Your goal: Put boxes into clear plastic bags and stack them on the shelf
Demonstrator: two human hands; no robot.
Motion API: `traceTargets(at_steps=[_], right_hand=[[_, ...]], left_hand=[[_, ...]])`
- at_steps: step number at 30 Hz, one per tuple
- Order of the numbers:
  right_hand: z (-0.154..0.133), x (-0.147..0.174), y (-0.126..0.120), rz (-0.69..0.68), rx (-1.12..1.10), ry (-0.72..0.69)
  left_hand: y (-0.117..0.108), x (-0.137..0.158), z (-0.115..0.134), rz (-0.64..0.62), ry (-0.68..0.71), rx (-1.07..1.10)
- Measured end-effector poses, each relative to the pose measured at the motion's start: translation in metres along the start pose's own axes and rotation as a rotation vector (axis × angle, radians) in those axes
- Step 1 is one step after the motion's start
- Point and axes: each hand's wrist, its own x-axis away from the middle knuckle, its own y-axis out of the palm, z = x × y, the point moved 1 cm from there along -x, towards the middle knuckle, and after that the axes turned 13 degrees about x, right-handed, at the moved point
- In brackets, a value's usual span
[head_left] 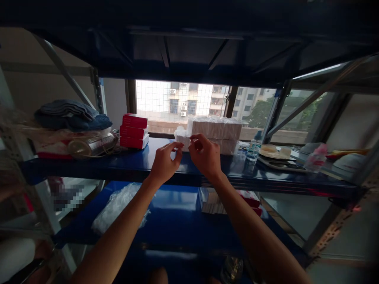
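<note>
My left hand (pixel 166 161) is raised over the front edge of the blue middle shelf (pixel 139 163), thumb and fingers curled toward each other in a pinch. Beside it, my right hand (pixel 206 156) is closed in a similar pinch, its fingertips a short gap from the left ones. Whether anything thin lies in either pinch I cannot make out. Just beyond the fingertips sits a small white plastic-wrapped pack (pixel 181 136). To its right stands a stack of larger white wrapped packs (pixel 217 130), partly hidden by my right hand.
Red-and-white boxes (pixel 134 131) are stacked left, near folded denim cloth (pixel 71 110) and a metal cylinder (pixel 91 146). A clear bottle (pixel 254 148) and a tray (pixel 281 162) are right. Crumpled plastic film (pixel 118 205) lies on the lower shelf. A dark shelf (pixel 189 51) hangs overhead.
</note>
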Motion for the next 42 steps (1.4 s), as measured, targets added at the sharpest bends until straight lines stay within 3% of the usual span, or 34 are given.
traceTargets(at_steps=[3, 6, 8, 12, 15, 19, 22, 26, 29, 32, 34, 36, 38, 42], right_hand=[[-0.017, 0.059, -0.033, 0.154, -0.233, -0.156], [-0.018, 0.123, -0.03, 0.028, -0.34, -0.168], [-0.011, 0.162, -0.006, -0.153, -0.415, -0.026], [0.004, 0.229, 0.07, -0.511, -0.504, 0.411], [0.0, 0.273, 0.126, -0.711, -0.619, 0.614], [-0.017, 0.309, 0.178, -0.784, -0.618, 0.674], [-0.028, 0.317, 0.196, -0.795, -0.498, 0.63], [-0.035, 0.318, 0.201, -0.797, -0.364, 0.601], [-0.034, 0.32, 0.201, -0.777, -0.433, 0.611], [-0.027, 0.318, 0.2, -0.758, -0.583, 0.713], [-0.018, 0.31, 0.196, -0.699, -0.657, 0.777], [-0.006, 0.297, 0.185, -0.617, -0.633, 0.74], [0.005, 0.281, 0.167, -0.584, -0.529, 0.572], [0.017, 0.252, 0.125, -0.615, -0.321, 0.106]], left_hand=[[-0.008, 0.063, 0.032, -0.086, 0.1, 0.123], [-0.005, 0.121, 0.024, -0.204, -0.048, 0.179], [0.006, 0.155, -0.004, -0.252, -0.221, 0.191], [0.028, 0.216, -0.081, -0.253, -0.51, 0.028], [0.024, 0.249, -0.12, -0.223, -0.51, -0.216], [-0.006, 0.265, -0.139, -0.196, -0.416, -0.472], [-0.039, 0.261, -0.149, -0.133, -0.489, -0.697], [-0.08, 0.251, -0.168, -0.175, -0.754, -0.898], [-0.094, 0.238, -0.174, -0.132, -0.738, -0.871], [-0.086, 0.222, -0.166, -0.022, -0.595, -0.624], [-0.071, 0.213, -0.155, -0.05, -0.565, -0.358], [-0.054, 0.209, -0.142, -0.084, -0.588, -0.1], [-0.04, 0.208, -0.129, -0.066, -0.624, 0.104], [-0.023, 0.204, -0.107, -0.005, -0.667, 0.373]])
